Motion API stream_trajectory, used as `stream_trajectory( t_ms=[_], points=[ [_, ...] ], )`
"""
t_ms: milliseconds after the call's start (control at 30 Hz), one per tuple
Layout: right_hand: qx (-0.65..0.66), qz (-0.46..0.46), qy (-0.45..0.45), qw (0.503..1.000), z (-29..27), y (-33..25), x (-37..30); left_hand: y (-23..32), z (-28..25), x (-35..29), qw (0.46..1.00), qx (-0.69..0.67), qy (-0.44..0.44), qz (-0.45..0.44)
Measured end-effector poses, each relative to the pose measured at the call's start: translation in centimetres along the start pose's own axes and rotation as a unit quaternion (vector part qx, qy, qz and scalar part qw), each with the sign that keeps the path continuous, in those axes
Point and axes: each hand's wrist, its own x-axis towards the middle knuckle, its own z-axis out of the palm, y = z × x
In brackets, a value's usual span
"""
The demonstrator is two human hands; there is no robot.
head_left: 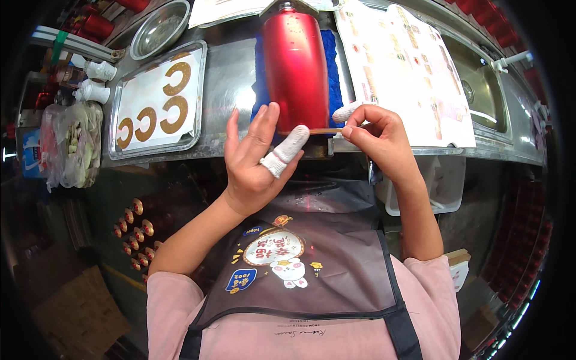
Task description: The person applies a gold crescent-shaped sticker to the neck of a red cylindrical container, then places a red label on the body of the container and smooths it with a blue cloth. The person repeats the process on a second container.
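A glossy red metal bottle [296,66], beaded with water drops, lies lengthwise in front of me on a blue cloth [333,60]. Along its near end runs a thin brownish-gold strip [326,131]. My right hand [384,141] pinches the strip's right end between thumb and fingertip; a white cover shows on one of its fingers. At the bottle's near left side is my left hand [255,159], fingers stretched apart. Its thumb wears a white finger cot [288,150], with the tip touching the strip's left part. The bottle's underside is hidden.
On the left, a metal tray [198,96] holds several gold C-shaped pieces on white paper, below a steel bowl [159,30]. Sheets of decals [408,78] lie to the right, beside a sink [480,84]. A white bin [441,180] sits under the counter edge.
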Motion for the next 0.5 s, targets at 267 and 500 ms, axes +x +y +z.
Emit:
stream_trajectory(
  t_ms=[267, 500],
  points=[
    [-0.013, 0.020, -0.007, 1.000, 0.5, 0.7, 0.6, 1.9, 1.5, 3.4, 0.994, 0.092, 0.024, 0.053],
    [-0.031, 0.007, -0.017, 0.999, 0.9, 0.0, 0.2, -0.5, 1.6, 1.8, 0.987, -0.116, 0.045, -0.101]
  ],
)
